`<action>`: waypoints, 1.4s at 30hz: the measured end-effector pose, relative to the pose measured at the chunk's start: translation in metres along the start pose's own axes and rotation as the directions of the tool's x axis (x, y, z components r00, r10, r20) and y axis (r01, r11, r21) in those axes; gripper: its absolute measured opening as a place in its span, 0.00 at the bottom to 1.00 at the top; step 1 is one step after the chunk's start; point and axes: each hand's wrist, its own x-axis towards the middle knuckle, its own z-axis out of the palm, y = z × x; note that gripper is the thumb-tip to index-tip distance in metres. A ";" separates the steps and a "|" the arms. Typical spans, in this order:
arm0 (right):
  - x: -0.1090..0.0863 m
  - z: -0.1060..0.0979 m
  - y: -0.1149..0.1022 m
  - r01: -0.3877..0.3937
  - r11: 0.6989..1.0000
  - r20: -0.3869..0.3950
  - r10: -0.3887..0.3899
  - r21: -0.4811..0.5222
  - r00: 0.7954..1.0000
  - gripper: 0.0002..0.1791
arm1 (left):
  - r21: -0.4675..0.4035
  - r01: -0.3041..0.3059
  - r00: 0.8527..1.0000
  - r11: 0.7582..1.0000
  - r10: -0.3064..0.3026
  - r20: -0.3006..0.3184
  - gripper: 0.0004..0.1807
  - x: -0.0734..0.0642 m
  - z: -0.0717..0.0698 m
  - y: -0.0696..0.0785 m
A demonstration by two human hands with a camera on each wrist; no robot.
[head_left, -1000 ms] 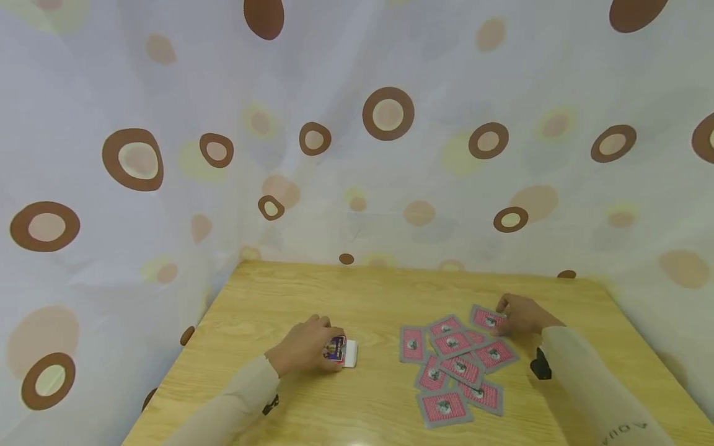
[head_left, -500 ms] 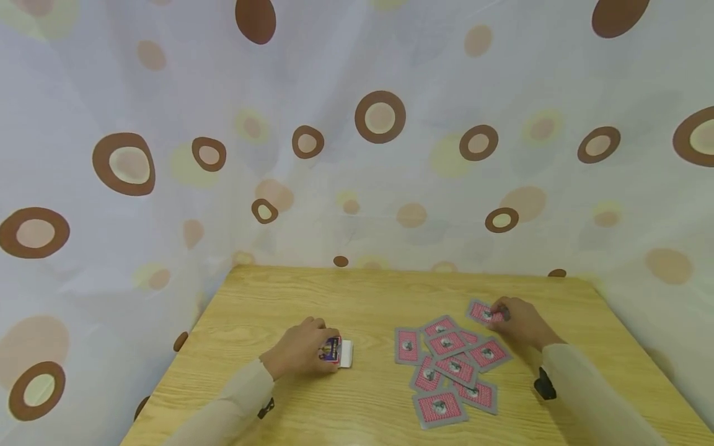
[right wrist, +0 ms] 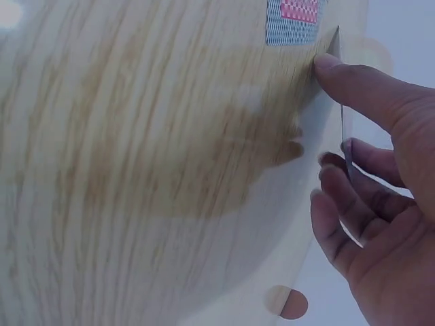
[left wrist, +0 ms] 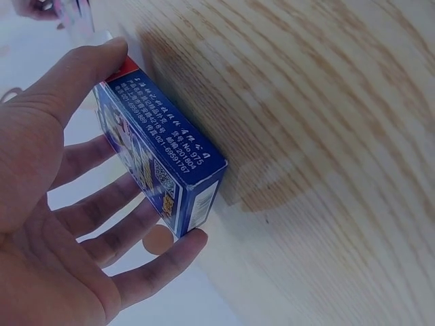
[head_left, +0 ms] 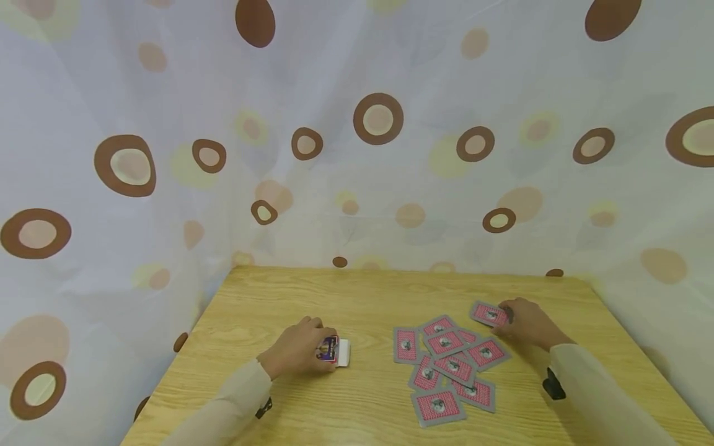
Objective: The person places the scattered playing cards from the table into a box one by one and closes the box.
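Note:
My left hand grips a small blue playing-card box, thumb along one edge and fingers round the other side. A white flap sticks out at the box's right end. On the right, my right hand pinches one playing card between thumb and fingers, its red patterned back facing up. The right wrist view shows that card nearly edge-on, close over the wood. Left of and nearer than this hand lies a loose spread of playing cards, backs up and several overlapping.
The wooden table meets a white curtain with brown and beige ring prints along its far and left sides. Bare wood lies between the box and the spread cards.
The right hand has shifted its hold on the far card, which now sits pinched between thumb and fingers. The left hand keeps its grip on the box. The head view has shifted slightly.

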 end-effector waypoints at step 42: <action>-0.028 0.002 -0.054 0.043 0.996 -0.004 -0.042 0.082 0.999 0.38 | -0.092 -0.032 0.999 0.995 0.031 -0.020 0.40 -0.003 0.000 0.003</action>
